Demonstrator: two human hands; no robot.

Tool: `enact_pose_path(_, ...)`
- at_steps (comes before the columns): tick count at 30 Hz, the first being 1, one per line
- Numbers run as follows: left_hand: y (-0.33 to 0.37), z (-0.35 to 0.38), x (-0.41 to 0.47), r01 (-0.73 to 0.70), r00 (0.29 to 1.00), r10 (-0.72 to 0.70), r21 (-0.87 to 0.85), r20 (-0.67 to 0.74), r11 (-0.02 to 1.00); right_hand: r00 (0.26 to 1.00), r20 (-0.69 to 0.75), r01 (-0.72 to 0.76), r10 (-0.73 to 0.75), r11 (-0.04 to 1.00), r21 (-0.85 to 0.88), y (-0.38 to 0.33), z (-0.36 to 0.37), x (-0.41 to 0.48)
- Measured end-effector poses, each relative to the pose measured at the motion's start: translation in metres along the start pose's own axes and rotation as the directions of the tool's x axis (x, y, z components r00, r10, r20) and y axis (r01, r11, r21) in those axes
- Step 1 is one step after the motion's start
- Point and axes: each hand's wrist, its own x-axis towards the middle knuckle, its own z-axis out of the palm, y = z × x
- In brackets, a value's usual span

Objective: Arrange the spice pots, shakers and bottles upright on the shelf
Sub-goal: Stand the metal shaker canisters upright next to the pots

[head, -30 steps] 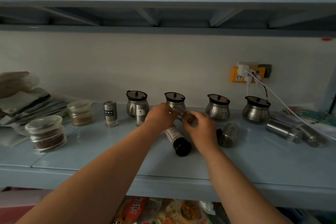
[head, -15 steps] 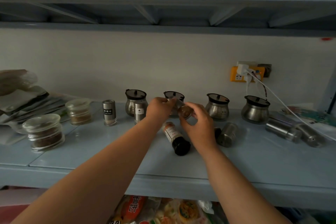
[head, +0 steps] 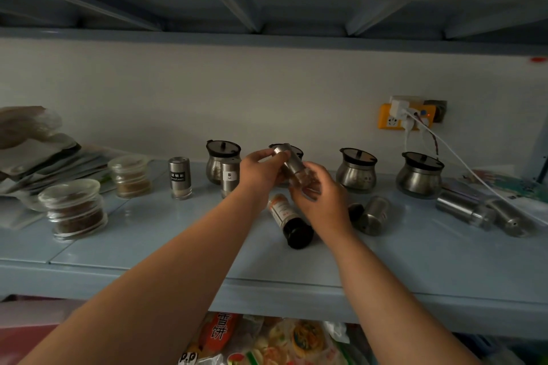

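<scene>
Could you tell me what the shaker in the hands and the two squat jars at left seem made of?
The shaker: upper part looks like brushed steel, with a dull grey sheen; lower part is clear, glass or plastic. The nearer jar and farther jar: clear glass or plastic, brown contents showing through.

The left forearm [head: 178,275] and right forearm [head: 385,290] are bare, as are the left hand [head: 261,172] and right hand [head: 323,198].

"盐" on shaker [head: 229,176], "雪饼" on packet [head: 221,330]

Shelf [head: 178,246] w/ pots [head: 355,172], shakers [head: 179,178], jars [head: 74,210].
</scene>
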Motion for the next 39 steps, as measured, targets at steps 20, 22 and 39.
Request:
enact_pose_path(20,-0.001,0.015,-0.020,-0.165,0.977,0.134,0.190,0.166,0.968,0.975,-0.056,-0.203,0.217,0.959,0.196,0.009,-0.001,0.010)
enact_pose_path(22,-0.001,0.013,-0.020,-0.175,0.967,0.143,0.146,0.210,0.974,0.967,-0.048,-0.228,0.249,0.937,0.265,0.008,0.000,0.008)
enact_pose_path(39,-0.006,0.006,-0.016,-0.231,0.946,0.165,0.220,0.281,0.948,0.965,-0.080,-0.221,0.250,0.940,0.260,0.006,0.000,0.009)
